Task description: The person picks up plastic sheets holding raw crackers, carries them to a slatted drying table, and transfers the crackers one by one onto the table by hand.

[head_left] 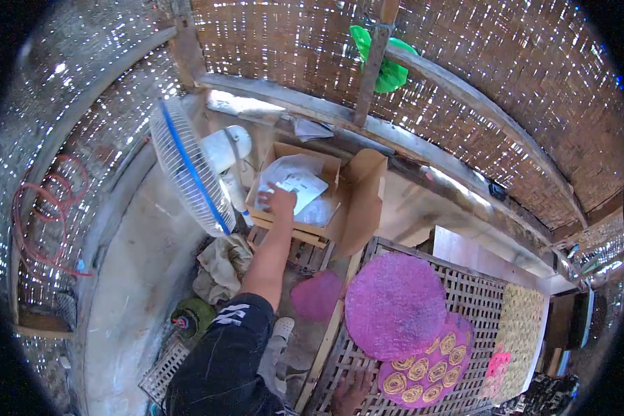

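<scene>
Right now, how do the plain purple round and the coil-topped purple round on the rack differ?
The plain purple round shows no coils, while the coil-topped purple round carries several yellow ones. The plain purple round overlaps the coil-topped purple round, which is partly covered. Both lie on the slatted rack.

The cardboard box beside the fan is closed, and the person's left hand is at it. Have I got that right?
Not quite: the cardboard box beside the fan is open, not closed. The head view shows its flap folded out and white paper inside. The left hand is indeed at it.
</scene>
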A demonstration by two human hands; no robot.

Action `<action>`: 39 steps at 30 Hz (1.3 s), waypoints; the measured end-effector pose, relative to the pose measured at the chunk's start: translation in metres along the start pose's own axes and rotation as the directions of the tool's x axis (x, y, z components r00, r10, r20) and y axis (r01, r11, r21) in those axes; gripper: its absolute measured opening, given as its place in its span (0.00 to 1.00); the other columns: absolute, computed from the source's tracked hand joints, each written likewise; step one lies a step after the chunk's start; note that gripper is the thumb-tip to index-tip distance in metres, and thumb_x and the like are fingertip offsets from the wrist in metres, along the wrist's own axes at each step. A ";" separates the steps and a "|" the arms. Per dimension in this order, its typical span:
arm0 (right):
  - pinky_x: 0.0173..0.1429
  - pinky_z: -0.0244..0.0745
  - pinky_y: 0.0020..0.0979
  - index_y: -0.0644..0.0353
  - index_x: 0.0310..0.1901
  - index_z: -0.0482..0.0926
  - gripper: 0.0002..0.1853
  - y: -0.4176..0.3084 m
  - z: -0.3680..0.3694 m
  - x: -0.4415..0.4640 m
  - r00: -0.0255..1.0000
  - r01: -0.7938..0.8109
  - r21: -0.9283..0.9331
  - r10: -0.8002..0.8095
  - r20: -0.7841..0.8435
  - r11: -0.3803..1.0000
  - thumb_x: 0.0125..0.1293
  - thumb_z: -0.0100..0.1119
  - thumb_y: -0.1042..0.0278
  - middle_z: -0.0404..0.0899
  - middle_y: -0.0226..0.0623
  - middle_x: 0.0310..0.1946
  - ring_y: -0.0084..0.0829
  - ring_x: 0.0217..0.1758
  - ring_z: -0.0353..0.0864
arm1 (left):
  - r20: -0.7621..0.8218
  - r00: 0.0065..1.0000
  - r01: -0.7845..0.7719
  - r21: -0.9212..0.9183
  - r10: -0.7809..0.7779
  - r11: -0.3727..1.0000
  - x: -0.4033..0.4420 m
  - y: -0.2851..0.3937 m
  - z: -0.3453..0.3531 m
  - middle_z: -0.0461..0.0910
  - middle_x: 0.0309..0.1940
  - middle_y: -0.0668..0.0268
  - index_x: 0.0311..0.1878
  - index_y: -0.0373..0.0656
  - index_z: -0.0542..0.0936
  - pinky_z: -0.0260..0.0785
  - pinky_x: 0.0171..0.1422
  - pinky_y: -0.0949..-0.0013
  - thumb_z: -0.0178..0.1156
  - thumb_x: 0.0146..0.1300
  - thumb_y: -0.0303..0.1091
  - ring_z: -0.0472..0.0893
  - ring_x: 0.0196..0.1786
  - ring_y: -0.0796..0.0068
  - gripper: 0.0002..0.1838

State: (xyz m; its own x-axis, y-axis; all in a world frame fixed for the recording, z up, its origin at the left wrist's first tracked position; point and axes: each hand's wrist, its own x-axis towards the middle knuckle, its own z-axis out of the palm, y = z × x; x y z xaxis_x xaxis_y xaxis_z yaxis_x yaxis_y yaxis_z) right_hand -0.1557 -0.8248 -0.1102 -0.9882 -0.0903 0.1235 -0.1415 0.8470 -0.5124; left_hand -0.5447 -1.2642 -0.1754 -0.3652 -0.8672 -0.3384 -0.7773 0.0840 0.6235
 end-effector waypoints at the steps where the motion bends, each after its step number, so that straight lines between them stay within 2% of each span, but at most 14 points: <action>1: 0.74 0.52 0.53 0.62 0.60 0.73 0.25 -0.001 -0.002 0.001 1.000 -0.017 -0.003 0.017 -0.001 1.000 0.61 0.61 0.65 0.65 0.54 0.66 0.56 0.71 0.59 | -0.018 0.996 0.091 0.014 -0.091 0.996 0.010 -0.003 0.011 0.38 0.74 0.34 0.77 0.43 0.43 0.46 0.74 0.34 0.64 0.54 0.45 0.44 0.74 0.28 0.53; 2: 0.73 0.52 0.53 0.62 0.60 0.73 0.25 -0.001 -0.002 -0.001 0.999 -0.036 -0.013 0.036 0.000 0.999 0.61 0.61 0.65 0.66 0.54 0.65 0.56 0.71 0.59 | -0.040 0.983 0.182 0.026 -0.181 0.983 0.019 -0.007 0.021 0.37 0.74 0.34 0.77 0.44 0.44 0.44 0.74 0.32 0.64 0.53 0.45 0.43 0.74 0.27 0.53; 5: 0.73 0.53 0.53 0.62 0.60 0.73 0.25 -0.003 -0.005 0.002 0.998 -0.067 -0.032 0.067 0.004 0.997 0.61 0.61 0.65 0.66 0.54 0.65 0.57 0.70 0.60 | 0.039 0.993 0.117 -0.122 -0.113 0.986 0.013 -0.003 0.047 0.38 0.74 0.33 0.76 0.43 0.47 0.45 0.75 0.36 0.61 0.54 0.43 0.45 0.74 0.27 0.50; 8: 0.72 0.54 0.53 0.62 0.60 0.73 0.25 -0.006 -0.005 0.007 0.997 -0.075 -0.044 0.076 0.018 0.996 0.62 0.61 0.64 0.67 0.54 0.64 0.57 0.69 0.61 | -0.031 0.960 -0.277 0.003 0.277 0.961 -0.026 0.019 0.077 0.42 0.73 0.34 0.74 0.43 0.57 0.54 0.74 0.46 0.67 0.52 0.46 0.49 0.74 0.30 0.48; 13: 0.71 0.56 0.53 0.62 0.59 0.73 0.24 -0.007 -0.006 0.015 0.998 -0.056 -0.044 0.057 0.030 0.997 0.62 0.60 0.64 0.67 0.55 0.63 0.57 0.68 0.62 | 0.035 0.869 -0.490 -0.085 0.494 0.868 -0.057 0.048 0.090 0.46 0.74 0.37 0.71 0.40 0.62 0.47 0.77 0.47 0.68 0.52 0.45 0.49 0.75 0.36 0.45; 16: 0.70 0.57 0.53 0.62 0.59 0.73 0.24 -0.005 -0.006 0.017 0.998 -0.049 -0.038 0.050 0.028 0.998 0.63 0.60 0.64 0.68 0.55 0.63 0.57 0.67 0.63 | -0.008 0.849 -0.528 -0.012 0.528 0.849 -0.048 0.033 0.104 0.47 0.74 0.39 0.71 0.38 0.62 0.46 0.78 0.47 0.66 0.53 0.47 0.48 0.76 0.38 0.44; 19: 0.69 0.58 0.54 0.62 0.59 0.73 0.23 -0.003 -0.004 0.017 0.998 -0.060 -0.026 0.060 0.008 0.998 0.63 0.60 0.63 0.68 0.55 0.62 0.58 0.66 0.64 | 0.134 0.912 -0.403 0.123 0.387 0.907 -0.055 0.016 0.059 0.50 0.74 0.40 0.70 0.36 0.63 0.45 0.78 0.48 0.63 0.54 0.49 0.47 0.77 0.41 0.43; 21: 0.69 0.59 0.54 0.63 0.59 0.73 0.23 -0.001 -0.003 0.016 0.998 -0.062 -0.020 0.062 -0.006 0.998 0.63 0.60 0.63 0.69 0.55 0.62 0.58 0.66 0.65 | 0.092 0.948 -0.317 0.252 0.303 0.914 -0.039 -0.006 0.052 0.57 0.72 0.42 0.66 0.35 0.69 0.46 0.78 0.49 0.62 0.54 0.50 0.51 0.76 0.43 0.39; 25: 0.68 0.60 0.54 0.63 0.58 0.73 0.23 0.006 -0.005 0.012 0.997 -0.065 0.011 0.066 -0.031 0.998 0.64 0.60 0.63 0.70 0.56 0.61 0.58 0.65 0.66 | 0.168 0.810 -0.586 0.270 0.562 0.764 -0.005 -0.041 0.049 0.65 0.67 0.43 0.56 0.34 0.77 0.51 0.75 0.49 0.61 0.56 0.44 0.59 0.72 0.42 0.28; 27: 0.73 0.54 0.52 0.62 0.58 0.74 0.23 0.017 0.003 0.006 0.991 -0.113 0.112 0.119 -0.052 0.987 0.60 0.61 0.68 0.66 0.53 0.65 0.55 0.71 0.60 | 0.009 0.652 -0.748 0.170 0.758 0.641 -0.056 -0.039 -0.006 0.67 0.64 0.43 0.52 0.35 0.80 0.53 0.74 0.50 0.60 0.57 0.40 0.63 0.69 0.43 0.23; 28: 0.64 0.66 0.52 0.63 0.55 0.76 0.21 0.022 0.004 0.007 0.988 -0.042 0.006 0.042 -0.146 0.999 0.62 0.64 0.64 0.75 0.55 0.55 0.56 0.59 0.73 | -0.078 0.554 -0.815 0.151 0.829 0.559 -0.078 -0.049 -0.018 0.71 0.61 0.47 0.53 0.37 0.79 0.62 0.68 0.53 0.59 0.58 0.35 0.69 0.64 0.48 0.20; 31: 0.71 0.60 0.47 0.63 0.54 0.77 0.20 0.031 -0.008 -0.001 0.986 -0.144 0.117 0.153 -0.070 0.983 0.59 0.63 0.71 0.74 0.50 0.58 0.51 0.65 0.69 | -0.004 0.605 -0.786 -0.161 0.796 0.596 -0.160 -0.078 -0.065 0.81 0.49 0.55 0.45 0.36 0.81 0.70 0.58 0.59 0.62 0.58 0.33 0.78 0.53 0.55 0.13; 34: 0.59 0.71 0.40 0.59 0.47 0.82 0.15 0.036 -0.030 -0.012 0.970 -0.081 0.137 0.110 -0.216 0.987 0.57 0.66 0.71 0.82 0.46 0.46 0.44 0.52 0.80 | -0.092 0.614 -0.767 -0.303 0.784 0.565 -0.262 -0.130 -0.097 0.83 0.38 0.57 0.36 0.35 0.82 0.72 0.53 0.62 0.64 0.60 0.32 0.81 0.46 0.59 0.09; 39: 0.40 0.75 0.38 0.61 0.32 0.83 0.06 0.065 -0.075 -0.049 0.958 -0.224 0.357 0.272 -0.091 0.907 0.57 0.67 0.69 0.81 0.39 0.26 0.40 0.35 0.83 | 0.224 0.805 -0.363 -0.546 0.549 0.755 -0.419 -0.226 -0.115 0.82 0.39 0.58 0.37 0.35 0.82 0.72 0.53 0.63 0.62 0.62 0.33 0.81 0.45 0.63 0.09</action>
State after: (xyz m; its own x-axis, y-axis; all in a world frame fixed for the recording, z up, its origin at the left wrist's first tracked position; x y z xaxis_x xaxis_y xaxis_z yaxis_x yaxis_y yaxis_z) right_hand -0.1125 -0.7258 -0.0854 -0.9798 0.1919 0.0566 0.0719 0.6017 -0.7955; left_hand -0.1573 -0.9765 -0.0938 -0.8358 -0.5419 -0.0877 -0.1743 0.1106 0.9785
